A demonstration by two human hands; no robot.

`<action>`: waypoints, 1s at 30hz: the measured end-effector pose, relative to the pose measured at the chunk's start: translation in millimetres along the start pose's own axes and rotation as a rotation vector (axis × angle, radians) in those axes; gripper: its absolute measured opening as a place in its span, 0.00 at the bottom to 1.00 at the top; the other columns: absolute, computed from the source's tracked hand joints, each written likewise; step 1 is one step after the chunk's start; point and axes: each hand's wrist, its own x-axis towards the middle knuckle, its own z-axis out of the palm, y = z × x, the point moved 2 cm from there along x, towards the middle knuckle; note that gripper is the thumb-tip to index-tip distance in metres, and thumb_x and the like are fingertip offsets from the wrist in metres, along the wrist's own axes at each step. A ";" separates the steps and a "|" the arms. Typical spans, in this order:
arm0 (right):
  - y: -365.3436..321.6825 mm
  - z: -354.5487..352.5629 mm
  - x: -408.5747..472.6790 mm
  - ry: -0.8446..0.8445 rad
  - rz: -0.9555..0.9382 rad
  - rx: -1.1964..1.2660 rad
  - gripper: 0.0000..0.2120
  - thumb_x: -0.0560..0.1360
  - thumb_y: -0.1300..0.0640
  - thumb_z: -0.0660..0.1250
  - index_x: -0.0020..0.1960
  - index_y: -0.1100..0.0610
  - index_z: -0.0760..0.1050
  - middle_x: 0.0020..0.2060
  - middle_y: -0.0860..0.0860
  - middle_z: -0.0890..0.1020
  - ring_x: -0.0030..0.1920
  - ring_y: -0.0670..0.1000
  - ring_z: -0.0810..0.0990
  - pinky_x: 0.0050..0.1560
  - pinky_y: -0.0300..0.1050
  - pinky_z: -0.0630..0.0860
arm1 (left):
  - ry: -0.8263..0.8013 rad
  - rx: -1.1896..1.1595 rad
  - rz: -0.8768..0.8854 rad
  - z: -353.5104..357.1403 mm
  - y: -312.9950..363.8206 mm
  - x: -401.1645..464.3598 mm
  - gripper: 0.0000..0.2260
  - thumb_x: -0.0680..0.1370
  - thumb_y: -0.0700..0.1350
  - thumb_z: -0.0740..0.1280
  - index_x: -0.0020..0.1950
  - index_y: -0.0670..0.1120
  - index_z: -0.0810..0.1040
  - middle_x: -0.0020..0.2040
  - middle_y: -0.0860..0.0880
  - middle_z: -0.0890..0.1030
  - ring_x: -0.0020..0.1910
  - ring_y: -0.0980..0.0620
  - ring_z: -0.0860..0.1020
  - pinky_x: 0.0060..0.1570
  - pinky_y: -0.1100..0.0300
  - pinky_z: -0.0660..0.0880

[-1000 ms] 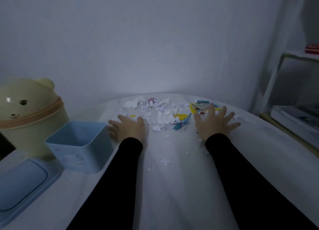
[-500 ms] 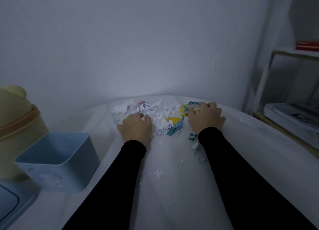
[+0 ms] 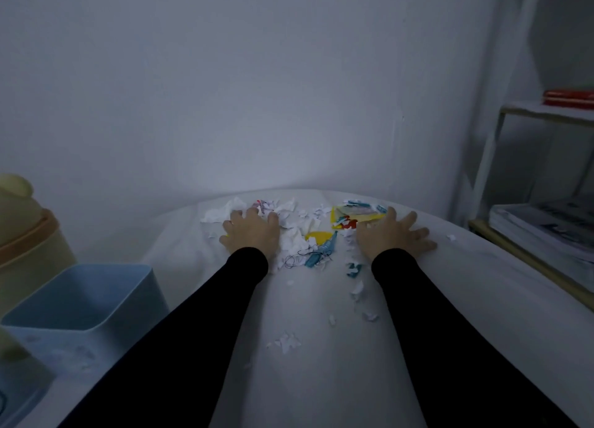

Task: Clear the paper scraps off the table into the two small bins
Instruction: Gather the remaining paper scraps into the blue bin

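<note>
A heap of white, yellow, blue and red paper scraps (image 3: 300, 234) lies at the far end of the white table (image 3: 321, 363). My left hand (image 3: 252, 234) rests palm down on the heap's left side, fingers curled over white scraps. My right hand (image 3: 393, 234) lies flat with fingers spread on the heap's right side, beside a yellow sheet (image 3: 353, 217). A few loose white scraps (image 3: 286, 342) sit nearer to me between my arms. The blue square bin (image 3: 80, 318) stands open at the left, and the cream bear-shaped bin (image 3: 22, 234) behind it.
A white wall runs behind the table. At the right stands a shelf (image 3: 546, 112) carrying a red object (image 3: 569, 98), with a stack of books or magazines (image 3: 543, 231) below. A pale object (image 3: 16, 363) is cut off by the left edge.
Both hands have slid further out over the heap. The right hand went from curled to spread flat. The view has shifted right, so the bins sit further left.
</note>
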 end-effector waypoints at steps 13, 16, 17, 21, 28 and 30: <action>5.6 6.0 11.4 0.049 0.076 -0.061 0.33 0.74 0.39 0.54 0.77 0.47 0.51 0.77 0.56 0.43 0.74 0.70 0.46 0.70 0.68 0.38 | -0.090 0.208 0.003 20.0 -10.1 49.7 0.33 0.71 0.70 0.53 0.69 0.50 0.66 0.67 0.41 0.70 0.67 0.40 0.65 0.62 0.43 0.60; 3.2 5.3 10.6 0.028 0.063 -0.081 0.33 0.75 0.39 0.53 0.77 0.47 0.49 0.77 0.57 0.44 0.74 0.69 0.47 0.70 0.68 0.39 | -0.108 0.224 0.029 24.5 -8.1 46.7 0.31 0.72 0.68 0.53 0.67 0.50 0.69 0.64 0.42 0.73 0.65 0.42 0.68 0.61 0.45 0.59; 3.2 4.9 10.0 0.033 0.054 -0.088 0.33 0.75 0.39 0.53 0.77 0.47 0.50 0.77 0.57 0.45 0.74 0.68 0.47 0.70 0.69 0.39 | -0.110 0.219 0.043 25.3 -6.6 45.2 0.30 0.73 0.67 0.52 0.66 0.50 0.70 0.63 0.42 0.74 0.64 0.42 0.69 0.62 0.45 0.59; 9.4 -0.8 9.5 0.073 0.072 -0.076 0.32 0.75 0.39 0.54 0.76 0.48 0.53 0.77 0.57 0.43 0.75 0.67 0.42 0.70 0.70 0.38 | -0.107 0.187 0.090 24.2 -1.5 31.2 0.26 0.75 0.64 0.50 0.61 0.49 0.75 0.59 0.43 0.77 0.60 0.42 0.73 0.62 0.46 0.60; 9.3 -3.2 2.1 0.009 0.039 -0.035 0.32 0.76 0.40 0.53 0.76 0.49 0.52 0.77 0.58 0.49 0.74 0.68 0.48 0.70 0.69 0.40 | -0.076 0.176 0.141 14.5 13.3 -13.8 0.20 0.76 0.60 0.55 0.54 0.50 0.80 0.58 0.45 0.79 0.61 0.42 0.73 0.63 0.47 0.61; 3.6 1.0 -2.2 0.009 -0.024 -0.046 0.31 0.76 0.40 0.54 0.76 0.50 0.55 0.76 0.58 0.54 0.74 0.66 0.54 0.70 0.68 0.43 | -0.041 0.143 0.169 10.0 16.2 -22.5 0.18 0.76 0.59 0.57 0.51 0.51 0.81 0.56 0.47 0.80 0.60 0.43 0.73 0.63 0.48 0.62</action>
